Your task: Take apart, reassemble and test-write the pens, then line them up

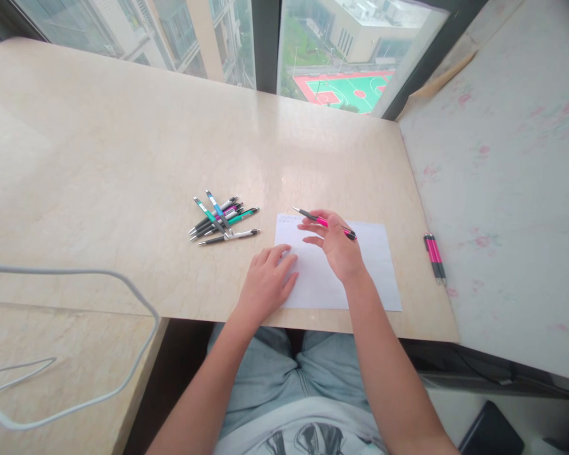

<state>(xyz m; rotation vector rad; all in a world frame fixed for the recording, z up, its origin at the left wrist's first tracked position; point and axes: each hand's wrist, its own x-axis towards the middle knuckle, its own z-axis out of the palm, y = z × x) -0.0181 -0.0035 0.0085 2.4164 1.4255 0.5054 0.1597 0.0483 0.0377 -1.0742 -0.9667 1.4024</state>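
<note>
Between the thumb and fingers of my right hand [339, 248] is a pink and black pen [320, 220], its silver tip pointing up and left above the paper. My left hand [269, 278] lies flat with fingers spread over the left edge of a white sheet of paper [374, 272]. Small faint writing shows along the sheet's top left; the rest of its visible surface is blank. Left of the paper, several pens [218, 218] with green, blue, purple and white barrels lie in a loose, crossing pile. A white and black pen [237, 236] rests at the pile's near side.
Two pink and black pens [435, 258] lie side by side at the right edge of the beige counter [123, 158], by the wall. A white cable [99, 272] loops across the left. Windows [268, 44] border the far edge.
</note>
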